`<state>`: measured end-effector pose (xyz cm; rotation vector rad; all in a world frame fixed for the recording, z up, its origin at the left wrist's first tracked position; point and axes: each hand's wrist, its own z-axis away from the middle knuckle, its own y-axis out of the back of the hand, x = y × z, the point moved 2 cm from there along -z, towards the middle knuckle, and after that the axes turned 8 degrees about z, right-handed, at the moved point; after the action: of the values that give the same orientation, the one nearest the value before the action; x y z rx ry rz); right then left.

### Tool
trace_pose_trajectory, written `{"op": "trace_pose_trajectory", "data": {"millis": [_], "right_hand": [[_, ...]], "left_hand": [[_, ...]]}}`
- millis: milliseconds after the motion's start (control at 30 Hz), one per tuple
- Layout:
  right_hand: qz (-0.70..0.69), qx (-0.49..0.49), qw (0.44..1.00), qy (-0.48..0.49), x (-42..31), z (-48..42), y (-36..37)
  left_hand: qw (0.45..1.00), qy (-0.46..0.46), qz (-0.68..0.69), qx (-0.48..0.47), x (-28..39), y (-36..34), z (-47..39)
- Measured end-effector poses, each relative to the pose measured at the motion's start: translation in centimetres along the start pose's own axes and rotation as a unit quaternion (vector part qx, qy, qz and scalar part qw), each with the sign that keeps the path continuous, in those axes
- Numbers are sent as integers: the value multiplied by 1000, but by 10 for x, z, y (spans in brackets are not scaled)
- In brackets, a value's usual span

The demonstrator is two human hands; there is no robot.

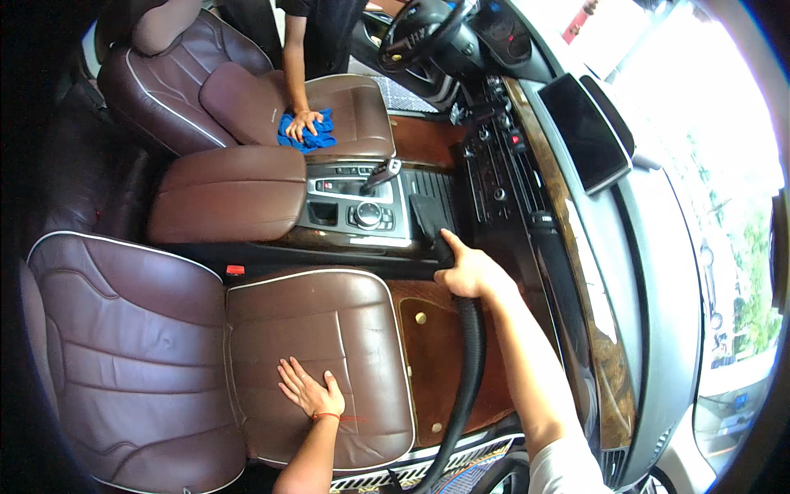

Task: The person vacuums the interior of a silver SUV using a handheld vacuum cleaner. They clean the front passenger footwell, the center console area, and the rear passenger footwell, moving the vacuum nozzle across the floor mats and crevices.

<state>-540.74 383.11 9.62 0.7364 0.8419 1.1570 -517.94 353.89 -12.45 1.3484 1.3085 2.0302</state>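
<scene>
My left hand [311,390] lies flat, palm down with fingers apart, on the brown leather cushion of the near front seat [364,309]; a red string circles its wrist. My right hand [464,269] grips the black vacuum hose [472,333] near its nozzle, with the index finger stretched along it. The flat, dark nozzle [427,216] is at the front end of the centre console, over a ribbed black panel [435,185]. Below my right hand, the hose curves down past the brown floor mat [444,370] to the door sill.
Across the console, another person's hand [303,125] presses a blue cloth [318,137] onto the far seat. Between the seats stand the padded armrest [228,194], gear lever [382,174] and round control knob [369,214]. The dashboard with its screen [586,133] runs along the right.
</scene>
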Motion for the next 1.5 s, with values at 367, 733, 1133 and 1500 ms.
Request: {"op": "trace_pose_trajectory", "data": {"millis": [367,733,1133,1500], "right_hand": [[55,-46,984,161,10,-51,39],[-338,-60,937,-62,32,-46,-1],[-255,-111,960,11,60,-6,-30],[-212,24,977,27,17,-45,-36]], "left_hand": [[1000,-28,6,-3,6,17,-2],[993,55,65,-84,26,75,1],[990,44,108,-78,17,77,-2],[996,33,70,-50,19,63,3]]}}
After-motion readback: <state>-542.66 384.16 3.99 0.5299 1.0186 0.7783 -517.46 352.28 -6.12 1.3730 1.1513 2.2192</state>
